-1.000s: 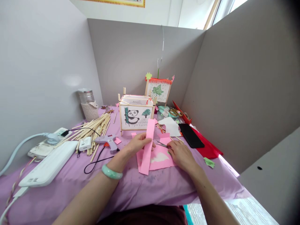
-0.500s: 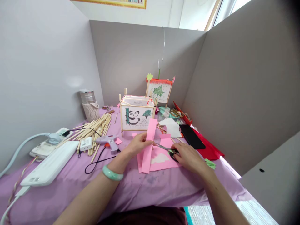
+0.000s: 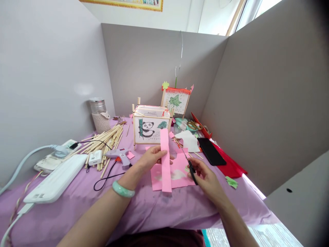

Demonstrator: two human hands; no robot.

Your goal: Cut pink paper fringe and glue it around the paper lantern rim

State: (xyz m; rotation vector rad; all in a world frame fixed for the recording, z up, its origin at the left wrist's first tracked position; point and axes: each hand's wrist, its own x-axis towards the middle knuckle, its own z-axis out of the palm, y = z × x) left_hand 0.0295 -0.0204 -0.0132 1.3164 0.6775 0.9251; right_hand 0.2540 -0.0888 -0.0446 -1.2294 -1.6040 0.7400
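My left hand pinches a long pink paper strip, which stands up between thumb and fingers. In my right hand is a pair of scissors with black handles; the blades point up and away, apart from the strip. Beneath both hands lies a larger sheet of pink paper with a pale patch in its middle. Just behind the strip stands a stick-framed paper lantern with a panda and a tree drawn on its front.
Left are a glue gun, a pile of wooden sticks, a white power bank and a jar. A second lantern stands behind. On the right lie white paper, a black phone and red material.
The scissors have drawn back from the strip, turning upward in my right hand. My left hand has tilted the strip more upright. A small pink piece now shows beyond the strip.
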